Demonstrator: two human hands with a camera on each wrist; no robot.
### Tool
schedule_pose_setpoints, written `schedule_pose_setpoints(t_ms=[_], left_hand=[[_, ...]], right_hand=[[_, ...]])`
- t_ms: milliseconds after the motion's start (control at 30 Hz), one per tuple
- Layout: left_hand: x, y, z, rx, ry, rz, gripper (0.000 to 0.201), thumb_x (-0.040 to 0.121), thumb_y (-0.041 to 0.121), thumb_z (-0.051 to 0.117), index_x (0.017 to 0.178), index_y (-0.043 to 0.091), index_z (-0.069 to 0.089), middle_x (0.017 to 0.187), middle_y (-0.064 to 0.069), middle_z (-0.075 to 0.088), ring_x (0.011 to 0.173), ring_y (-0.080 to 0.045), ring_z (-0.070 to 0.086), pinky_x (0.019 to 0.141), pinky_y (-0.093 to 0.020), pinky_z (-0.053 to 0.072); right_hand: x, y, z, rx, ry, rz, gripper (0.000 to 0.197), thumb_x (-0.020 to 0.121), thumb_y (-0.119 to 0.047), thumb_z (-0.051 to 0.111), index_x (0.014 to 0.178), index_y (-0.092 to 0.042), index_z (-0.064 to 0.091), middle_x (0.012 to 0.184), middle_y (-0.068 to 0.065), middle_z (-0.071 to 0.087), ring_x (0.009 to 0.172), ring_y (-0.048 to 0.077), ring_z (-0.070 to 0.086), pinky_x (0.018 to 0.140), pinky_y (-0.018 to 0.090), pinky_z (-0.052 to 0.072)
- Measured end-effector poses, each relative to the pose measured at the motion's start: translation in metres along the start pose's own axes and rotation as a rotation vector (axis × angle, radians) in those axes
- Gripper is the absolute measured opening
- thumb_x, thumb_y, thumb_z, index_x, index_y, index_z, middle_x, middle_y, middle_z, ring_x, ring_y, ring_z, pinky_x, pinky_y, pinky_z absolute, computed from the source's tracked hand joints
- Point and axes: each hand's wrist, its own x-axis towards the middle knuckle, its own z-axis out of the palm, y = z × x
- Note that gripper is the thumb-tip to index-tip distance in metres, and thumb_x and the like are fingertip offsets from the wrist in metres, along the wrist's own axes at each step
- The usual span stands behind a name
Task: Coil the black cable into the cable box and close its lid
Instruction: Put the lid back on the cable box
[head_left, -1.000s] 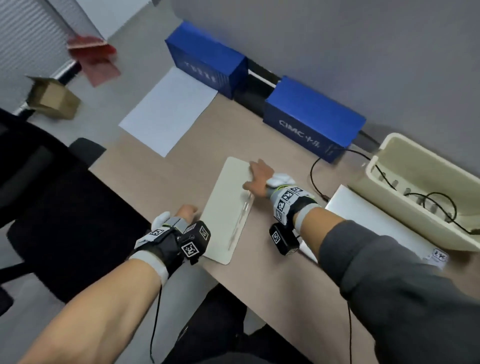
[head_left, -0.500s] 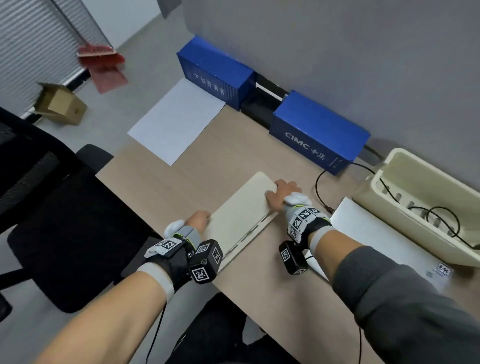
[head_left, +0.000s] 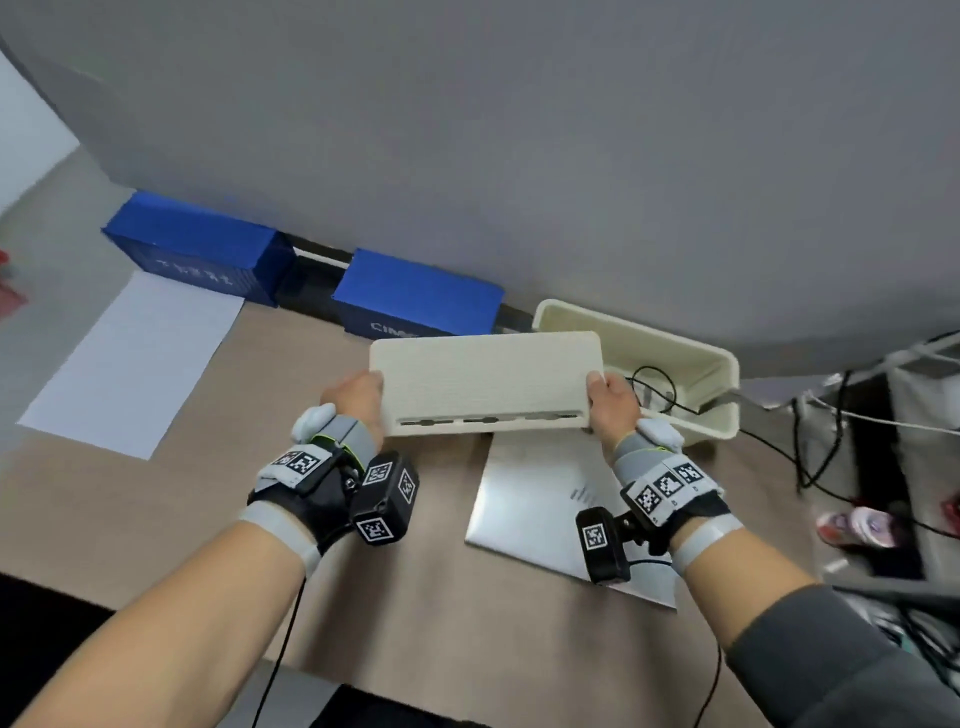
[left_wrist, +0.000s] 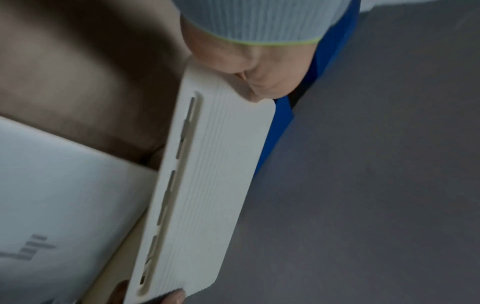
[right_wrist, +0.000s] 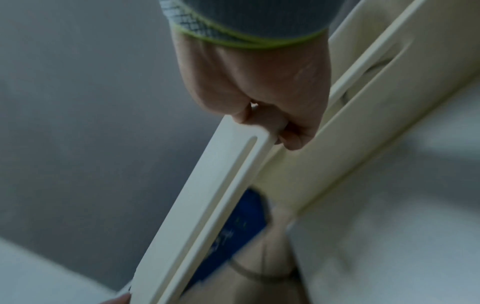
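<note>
Both hands hold the cream slotted lid (head_left: 488, 382) in the air, level, just left of the open cream cable box (head_left: 675, 353). My left hand (head_left: 358, 400) grips its left end and my right hand (head_left: 610, 400) grips its right end. The black cable (head_left: 660, 387) lies looped inside the box and trails out over its right end. In the left wrist view the lid (left_wrist: 207, 185) runs away from my left hand (left_wrist: 249, 67). The right wrist view shows my right hand (right_wrist: 259, 98) pinching the lid (right_wrist: 207, 205) beside the box (right_wrist: 376, 102).
Two blue boxes (head_left: 415, 296) stand along the grey partition at the back. A silver laptop (head_left: 545, 509) lies under my right wrist, and a white sheet (head_left: 135, 364) lies at the left. Loose cables (head_left: 831, 441) hang past the desk's right edge.
The lid has been lifted off the desk, turned level and carried right toward the box, with both hands now gripping its ends. The view has swung right.
</note>
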Motion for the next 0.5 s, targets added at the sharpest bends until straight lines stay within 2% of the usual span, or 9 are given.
schedule_pose_setpoints(t_ms=[67,133,167,200,233,300,400,500], left_hand=[[-0.011,0.008,0.031,-0.029,-0.035,0.043,0.033,0.089,0.015,0.053,0.12,0.012,0.064,0.121,-0.008,0.067,0.099,-0.025,0.062,0.059,-0.016,0.048],[-0.025,0.02,0.071,0.048,-0.09,0.127,0.033,0.085,0.013,0.052,0.113,0.011,0.069,0.106,-0.004,0.07,0.087,-0.02,0.061,0.064,-0.019,0.049],[-0.028,0.024,0.094,0.052,-0.125,0.149,0.034,0.084,0.013,0.053,0.113,0.013,0.07,0.11,-0.006,0.071,0.086,-0.019,0.06,0.068,-0.02,0.05],[-0.028,0.028,0.112,0.075,-0.17,0.174,0.035,0.084,0.012,0.055,0.115,0.015,0.07,0.114,-0.008,0.071,0.087,-0.019,0.06,0.077,-0.024,0.053],[-0.032,0.031,0.128,0.096,-0.213,0.194,0.035,0.084,0.012,0.057,0.116,0.017,0.07,0.118,-0.008,0.07,0.089,-0.02,0.06,0.086,-0.029,0.054],[-0.041,0.041,0.158,0.121,-0.25,0.221,0.035,0.084,0.01,0.059,0.117,0.016,0.069,0.119,-0.01,0.07,0.097,-0.025,0.066,0.094,-0.036,0.054],[-0.036,0.045,0.189,0.202,-0.235,0.279,0.036,0.082,0.008,0.058,0.115,0.013,0.07,0.119,-0.013,0.071,0.111,-0.032,0.067,0.093,-0.035,0.054],[-0.019,0.044,0.216,0.273,-0.177,0.306,0.043,0.07,0.013,0.058,0.108,0.021,0.075,0.111,-0.005,0.075,0.095,-0.028,0.072,0.09,-0.038,0.058]], right_hand=[[0.007,0.008,-0.035,0.016,0.073,0.019,0.027,0.099,-0.024,0.043,0.075,-0.013,0.05,0.073,0.004,0.053,0.072,0.022,0.048,0.066,0.031,0.04],[0.014,0.018,-0.072,0.042,0.154,0.066,0.02,0.098,-0.023,0.044,0.081,-0.014,0.048,0.076,0.005,0.052,0.074,0.022,0.047,0.072,0.029,0.037],[0.018,0.023,-0.093,0.068,0.196,0.09,0.015,0.097,-0.022,0.045,0.086,-0.014,0.05,0.079,0.006,0.053,0.074,0.022,0.048,0.074,0.03,0.036],[0.022,0.029,-0.108,0.088,0.224,0.108,0.012,0.097,-0.022,0.046,0.092,-0.013,0.053,0.083,0.007,0.055,0.075,0.023,0.049,0.077,0.031,0.037],[0.026,0.034,-0.121,0.087,0.238,0.122,0.016,0.096,-0.022,0.048,0.102,-0.01,0.055,0.09,0.009,0.058,0.08,0.023,0.052,0.08,0.032,0.04],[0.033,0.041,-0.146,0.033,0.253,0.148,0.033,0.095,-0.025,0.051,0.12,-0.005,0.054,0.109,0.013,0.064,0.093,0.026,0.057,0.084,0.031,0.042],[0.043,0.045,-0.168,-0.092,0.239,0.187,0.04,0.093,-0.029,0.055,0.125,-0.005,0.056,0.121,0.014,0.065,0.108,0.033,0.061,0.084,0.031,0.042],[0.062,0.05,-0.181,-0.212,0.212,0.222,0.043,0.09,-0.036,0.055,0.124,-0.011,0.06,0.124,0.012,0.067,0.11,0.035,0.063,0.092,0.037,0.047]])
